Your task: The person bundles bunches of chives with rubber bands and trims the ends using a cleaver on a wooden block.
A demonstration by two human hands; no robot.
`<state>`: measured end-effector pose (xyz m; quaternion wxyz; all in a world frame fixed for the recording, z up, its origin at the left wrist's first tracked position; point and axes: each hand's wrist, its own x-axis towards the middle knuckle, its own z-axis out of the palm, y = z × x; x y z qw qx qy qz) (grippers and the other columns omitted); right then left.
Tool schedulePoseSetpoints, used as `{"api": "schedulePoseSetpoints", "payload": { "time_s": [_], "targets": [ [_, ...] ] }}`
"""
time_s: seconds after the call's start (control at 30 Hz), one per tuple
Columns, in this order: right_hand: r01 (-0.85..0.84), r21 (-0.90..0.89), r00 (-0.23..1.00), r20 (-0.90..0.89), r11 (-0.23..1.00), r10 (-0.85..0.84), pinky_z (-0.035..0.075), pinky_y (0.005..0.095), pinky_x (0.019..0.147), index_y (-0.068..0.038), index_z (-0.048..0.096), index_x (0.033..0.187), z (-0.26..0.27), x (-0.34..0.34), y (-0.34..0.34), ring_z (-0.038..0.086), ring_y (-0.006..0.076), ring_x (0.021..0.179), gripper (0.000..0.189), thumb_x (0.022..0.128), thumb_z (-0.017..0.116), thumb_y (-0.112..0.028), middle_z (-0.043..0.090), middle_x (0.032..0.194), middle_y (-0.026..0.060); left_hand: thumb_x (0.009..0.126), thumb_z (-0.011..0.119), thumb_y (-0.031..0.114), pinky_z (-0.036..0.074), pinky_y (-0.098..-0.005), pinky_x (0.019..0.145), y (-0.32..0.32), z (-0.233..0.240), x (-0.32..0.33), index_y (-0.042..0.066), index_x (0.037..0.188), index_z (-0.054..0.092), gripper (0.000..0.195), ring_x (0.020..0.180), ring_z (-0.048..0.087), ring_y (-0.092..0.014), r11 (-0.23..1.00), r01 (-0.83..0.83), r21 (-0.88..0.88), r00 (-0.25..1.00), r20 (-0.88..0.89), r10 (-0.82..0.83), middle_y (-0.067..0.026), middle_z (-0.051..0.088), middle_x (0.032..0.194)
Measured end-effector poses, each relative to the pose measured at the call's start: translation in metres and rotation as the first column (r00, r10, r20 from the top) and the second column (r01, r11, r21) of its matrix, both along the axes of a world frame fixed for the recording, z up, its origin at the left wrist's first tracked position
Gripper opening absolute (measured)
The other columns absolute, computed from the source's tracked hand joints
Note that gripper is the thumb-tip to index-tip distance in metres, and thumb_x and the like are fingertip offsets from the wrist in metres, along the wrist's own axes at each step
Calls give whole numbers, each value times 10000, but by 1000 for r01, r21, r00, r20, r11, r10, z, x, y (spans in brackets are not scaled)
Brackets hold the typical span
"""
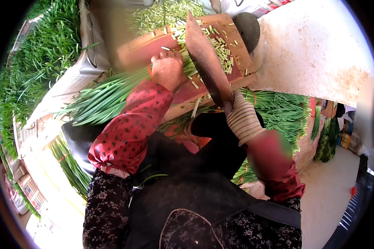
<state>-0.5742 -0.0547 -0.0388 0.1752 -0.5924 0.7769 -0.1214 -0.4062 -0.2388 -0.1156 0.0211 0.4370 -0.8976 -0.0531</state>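
My left hand point(168, 67), bare, is closed on a banded bundle of green garlic chives point(112, 93) lying across a wooden cutting board point(247, 57) with a reddish middle. The leaves trail off to the left, and the stem ends point to the right. My right hand point(241, 116), in a striped knit glove, grips the handle of a broad cleaver point(207, 59). Its blade stands at the stem ends, just right of my left hand. Short cut stem pieces point(222, 49) lie on the board to the right of the blade and behind it.
Plastic crates of loose greens point(46, 56) stand at the left. A heap of cut stems point(162, 14) lies behind the board. More banded bundles point(280, 112) are stacked at the right, below a pale stained panel point(311, 53). Another bundle point(67, 157) lies at lower left.
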Motion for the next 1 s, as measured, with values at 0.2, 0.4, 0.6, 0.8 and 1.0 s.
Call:
{"api": "schedulePoseSetpoints", "payload": {
  "time_s": [0.2, 0.4, 0.6, 0.8, 1.0],
  "targets": [
    [32, 190, 999, 22, 981, -37, 514, 522, 699, 27, 586, 982, -3, 10, -82, 648, 462, 794, 241, 909, 588, -202, 646, 783, 287, 647, 771, 304, 517, -443, 845, -4, -6, -7, 18, 1082, 613, 543, 1034, 629, -309, 994, -56, 91, 998, 46, 52, -164, 637, 1105],
    [85, 246, 994, 52, 966, -101, 514, 520, 773, 44, 605, 949, -10, 12, -116, 648, 465, 853, 288, 867, 608, -231, 650, 835, 312, 624, 818, 338, 520, -464, 837, -1, 7, -4, 22, 1087, 612, 597, 1033, 639, -322, 993, -36, 114, 999, 10, 36, -154, 638, 1117],
    [99, 327, 992, 46, 940, -121, 528, 517, 757, 35, 633, 953, -11, 7, -105, 665, 448, 842, 281, 872, 603, -233, 669, 850, 289, 653, 806, 351, 518, -484, 830, -4, -7, -2, 30, 1115, 602, 598, 1032, 637, -325, 995, -17, 100, 999, 37, 14, -157, 633, 1126],
    [207, 212, 965, 114, 955, -235, 530, 501, 835, 37, 637, 983, -62, 9, -112, 657, 454, 937, 299, 870, 592, -236, 675, 920, 300, 629, 826, 409, 496, -526, 911, -2, 9, -1, 39, 1351, 479, 882, 1085, 608, -363, 979, -60, 197, 998, 36, 54, -194, 593, 1234],
    [291, 210, 855, 382, 934, -352, 506, 441, 508, 17, 607, 1051, -66, -53, -69, 625, 313, 542, 265, 861, 639, -165, 642, 726, 198, 582, 861, 377, 460, -492, 1001, -1, 33, 61, 119, 1536, 275, 1149, 1196, 545, -429, 986, 107, 126, 986, -145, -88, -223, 531, 1350]
  ]
}}
